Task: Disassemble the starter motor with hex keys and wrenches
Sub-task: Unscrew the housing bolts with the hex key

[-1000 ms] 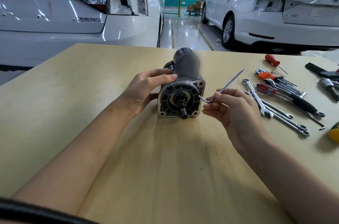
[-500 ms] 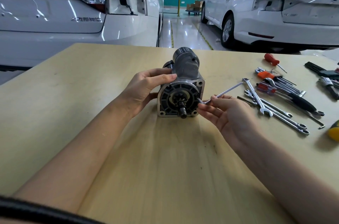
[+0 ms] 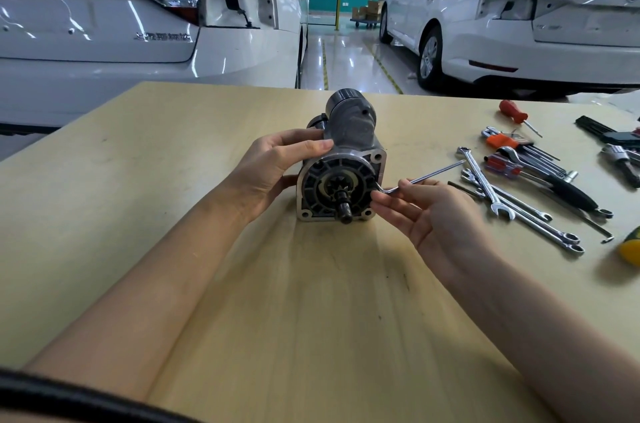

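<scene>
A grey starter motor (image 3: 349, 142) lies on the wooden table (image 3: 173, 215), its round front flange and toothed pinion shaft facing me. My left hand (image 3: 273, 170) grips the motor's left side, thumb across the top of the housing. My right hand (image 3: 433, 215) pinches a silver L-shaped hex key (image 3: 422, 178) near its bend. The key's short end sits at the right side of the flange face. Its long arm points up and right towards the tools.
Several combination wrenches (image 3: 502, 197) lie right of the motor, with a hex key set (image 3: 512, 142), a red-handled screwdriver (image 3: 512, 113), pliers and a ratchet farther right. A yellow object (image 3: 632, 249) sits at the right edge. Two white cars stand behind the table.
My right hand has lowered the hex key's long arm from steeply raised to nearly flat, turning it clockwise at the flange. The fingers have opened out under it. The left hand stayed put.
</scene>
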Motion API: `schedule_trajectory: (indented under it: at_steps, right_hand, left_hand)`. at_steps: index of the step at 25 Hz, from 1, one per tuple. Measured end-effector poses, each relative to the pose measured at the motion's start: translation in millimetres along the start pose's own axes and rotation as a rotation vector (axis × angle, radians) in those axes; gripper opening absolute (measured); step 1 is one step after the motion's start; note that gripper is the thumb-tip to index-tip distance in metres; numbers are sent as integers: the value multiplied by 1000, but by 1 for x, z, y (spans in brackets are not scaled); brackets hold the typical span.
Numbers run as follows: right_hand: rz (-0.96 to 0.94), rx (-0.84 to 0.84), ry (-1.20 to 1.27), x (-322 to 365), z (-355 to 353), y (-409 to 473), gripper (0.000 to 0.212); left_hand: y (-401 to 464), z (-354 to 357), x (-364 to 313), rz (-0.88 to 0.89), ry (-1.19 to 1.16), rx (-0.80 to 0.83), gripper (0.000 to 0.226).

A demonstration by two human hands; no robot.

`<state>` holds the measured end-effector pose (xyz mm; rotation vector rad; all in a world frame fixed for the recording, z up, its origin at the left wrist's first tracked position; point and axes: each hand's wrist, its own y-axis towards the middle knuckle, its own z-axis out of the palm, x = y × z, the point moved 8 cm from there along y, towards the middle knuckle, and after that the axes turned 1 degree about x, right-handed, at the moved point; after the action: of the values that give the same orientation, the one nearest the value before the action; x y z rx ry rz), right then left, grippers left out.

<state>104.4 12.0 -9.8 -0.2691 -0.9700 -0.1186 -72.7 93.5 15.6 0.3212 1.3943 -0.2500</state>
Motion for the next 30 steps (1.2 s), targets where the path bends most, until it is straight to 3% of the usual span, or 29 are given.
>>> schedule_trajectory:
  at_steps: [6, 10, 13, 15, 18, 22, 26, 28, 30]
  right_hand:
    - [-44, 39, 5, 4, 1, -3, 13]
    - [-220, 69, -184, 16, 8, -9, 13]
    - [-501, 74, -498, 31, 19, -15, 15]
    - [-829, 93, -848, 40, 33, -28, 13]
    - [-1152, 210, -1263, 30, 54, -43, 17]
    - [-1202, 265, -1418, 24, 59, -42, 21]
    - [-1193, 223, -1299, 31, 59, -48, 10]
    - [-1046, 115, -1107, 40, 47, -43, 10]
    - [-726, 40, -809, 42, 27, -26, 16]
  left_hand:
    - [-1, 0, 0, -4, -6, -8, 29]
    - [-1, 0, 0, -9, 0, -19, 27]
    - [-2, 2, 0, -9, -2, -25, 26]
    - [-2, 2, -2, -11, 10, -24, 31]
    - [-4, 2, 2, -108, -122, -16, 52]
    - [-6, 2, 2, -126, -138, -30, 61]
    - [-5, 3, 1, -123, -146, -30, 60]
    - [-4, 3, 1, -113, -133, -19, 56]
    - [-3, 4, 1, -80, -70, -4, 44]
